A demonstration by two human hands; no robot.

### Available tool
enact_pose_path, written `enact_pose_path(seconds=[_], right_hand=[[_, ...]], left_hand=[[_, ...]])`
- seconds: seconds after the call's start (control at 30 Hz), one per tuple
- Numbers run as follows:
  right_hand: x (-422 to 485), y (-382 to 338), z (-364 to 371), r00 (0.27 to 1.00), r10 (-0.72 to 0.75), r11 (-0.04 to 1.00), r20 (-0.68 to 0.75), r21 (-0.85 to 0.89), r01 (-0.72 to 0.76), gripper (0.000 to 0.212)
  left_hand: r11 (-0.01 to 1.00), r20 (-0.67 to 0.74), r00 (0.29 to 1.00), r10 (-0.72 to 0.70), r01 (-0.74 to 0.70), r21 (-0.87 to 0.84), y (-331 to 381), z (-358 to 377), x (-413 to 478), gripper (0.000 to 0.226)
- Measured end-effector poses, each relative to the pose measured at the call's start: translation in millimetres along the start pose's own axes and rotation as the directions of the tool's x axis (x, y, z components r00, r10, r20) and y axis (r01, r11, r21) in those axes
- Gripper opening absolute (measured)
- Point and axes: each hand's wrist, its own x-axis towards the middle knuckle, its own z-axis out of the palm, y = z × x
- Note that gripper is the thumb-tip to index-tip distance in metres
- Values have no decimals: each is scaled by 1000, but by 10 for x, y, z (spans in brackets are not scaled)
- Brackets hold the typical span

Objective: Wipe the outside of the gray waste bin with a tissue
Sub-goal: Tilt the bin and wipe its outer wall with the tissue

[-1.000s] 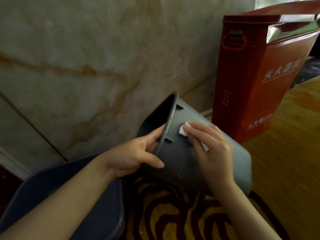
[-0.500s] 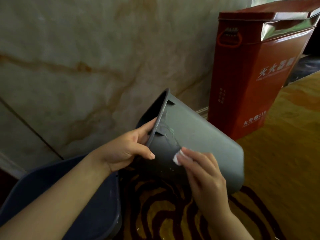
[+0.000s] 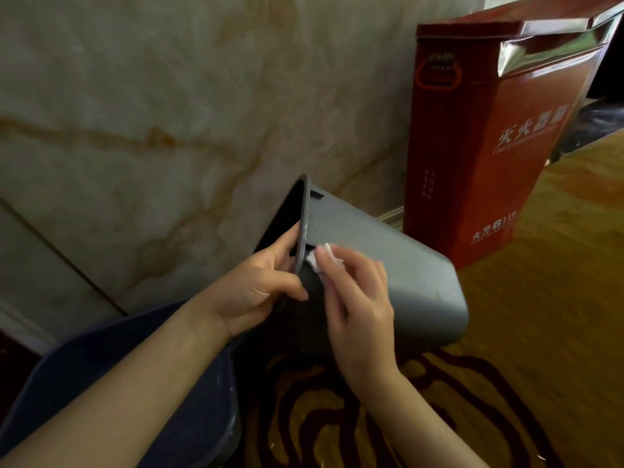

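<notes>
The gray waste bin (image 3: 398, 265) is tipped on its side above the carpet, its open mouth facing the marble wall at left. My left hand (image 3: 260, 285) grips the bin's rim, thumb on the outside and fingers inside. My right hand (image 3: 358, 298) presses a small white tissue (image 3: 324, 256) against the bin's outer wall just below the rim. Most of the tissue is hidden under my fingers.
A tall red fire-extinguisher box (image 3: 489, 136) stands against the marble wall (image 3: 152, 113) to the right of the bin. A dark blue bin (image 3: 108, 366) sits at lower left under my left forearm. Patterned yellow and dark red carpet (image 3: 506, 366) covers the floor.
My right hand slid the tissue down the bin's side, then back up near the rim. The bin shifted slightly as my left hand kept its hold on the rim.
</notes>
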Motion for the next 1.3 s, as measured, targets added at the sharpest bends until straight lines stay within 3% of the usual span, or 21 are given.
enact_pose_path(seconds=[0.1,0.3,0.37,0.5,0.63,0.77,0.83,0.9,1.03,1.13,1.2,1.3], right_hand=[[-383,338,-103,1000,-1,994,-22,-114,-1,35],[-441,651,-329,928,296,942,-225,-92,-323,29],[-298,431,-243,943,251,959,-217,-74,-273,30],[-144,-60,14,997,20,999,-68,-34,-22,31],[-185,136,-47,996,-69,990,-57,-127,62,30],[-569,696,-282,975,150,964,-161,-197,-181,36],[-660,941,-383,917,326,915,-231,-167,-367,32],[-632,1129,-427,828,480,841,-289,-117,-529,27],[-497,1273,-368,737,586,767,-337,-64,-639,24],[-392,1252,-312,695,633,731,-342,-34,-682,26],[-310,1141,-251,706,633,740,-318,-18,-672,26],[-165,716,-46,854,470,876,-223,1,-482,29]], left_hand=[[999,-45,999,-17,16,-32,6,-37,-26,93],[999,-95,995,-28,25,-32,82,52,65,87],[999,-128,991,-37,38,4,154,107,130,83],[996,-181,980,-87,88,-7,371,225,260,65],[973,-227,948,-224,231,7,549,176,324,59],[955,-248,927,-280,296,25,615,96,369,37],[956,-320,911,-259,290,53,610,73,460,42],[953,-390,889,-238,292,85,643,79,576,33],[960,-341,917,-207,258,112,630,102,633,17],[949,-418,908,-18,147,278,342,140,444,18],[941,-462,880,114,53,333,145,185,268,20],[973,-458,882,108,2,232,78,180,247,23]])
